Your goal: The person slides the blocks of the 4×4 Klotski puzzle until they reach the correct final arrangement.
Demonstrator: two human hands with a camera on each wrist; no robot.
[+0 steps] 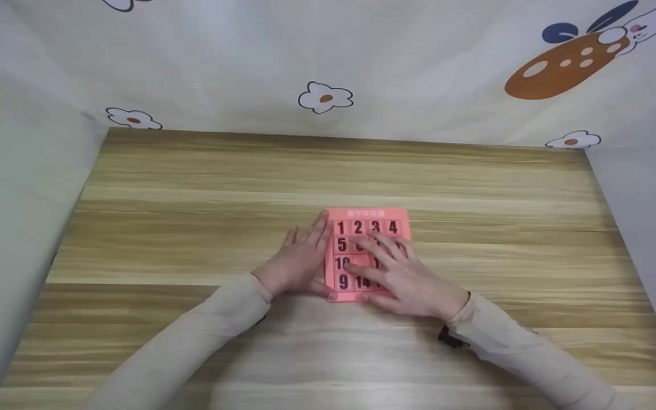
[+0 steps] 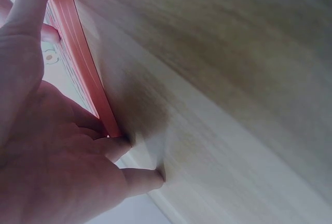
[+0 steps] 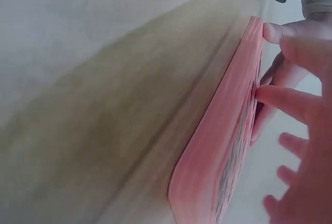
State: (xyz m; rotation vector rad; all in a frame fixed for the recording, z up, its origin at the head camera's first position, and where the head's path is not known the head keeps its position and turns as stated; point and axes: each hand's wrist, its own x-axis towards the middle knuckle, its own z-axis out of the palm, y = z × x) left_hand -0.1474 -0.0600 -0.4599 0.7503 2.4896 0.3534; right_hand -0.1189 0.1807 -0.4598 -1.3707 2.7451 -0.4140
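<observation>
A pink number slide puzzle (image 1: 397,214) lies flat on the wooden table, with black numbers on its square tiles. The top row reads 1, 2, 3, 4; below, 5, 10, 9 and 14 also show. A blank slot (image 1: 363,261) lies right of the 10. Along the puzzle's left side my left hand (image 1: 298,263) is spread, its thumb near the bottom left corner and its fingers by the frame's edge. My right hand (image 1: 413,282) reaches over the right half with fingers extended, a fingertip touching near the 10. It hides several tiles.
The wooden table (image 1: 203,171) extends around the puzzle on all sides. Behind it hangs a pale cloth (image 1: 237,62) printed with flowers and a carrot shape. Pale side walls (image 1: 641,228) border the table. A black band piece (image 1: 452,337) sits at the right wrist.
</observation>
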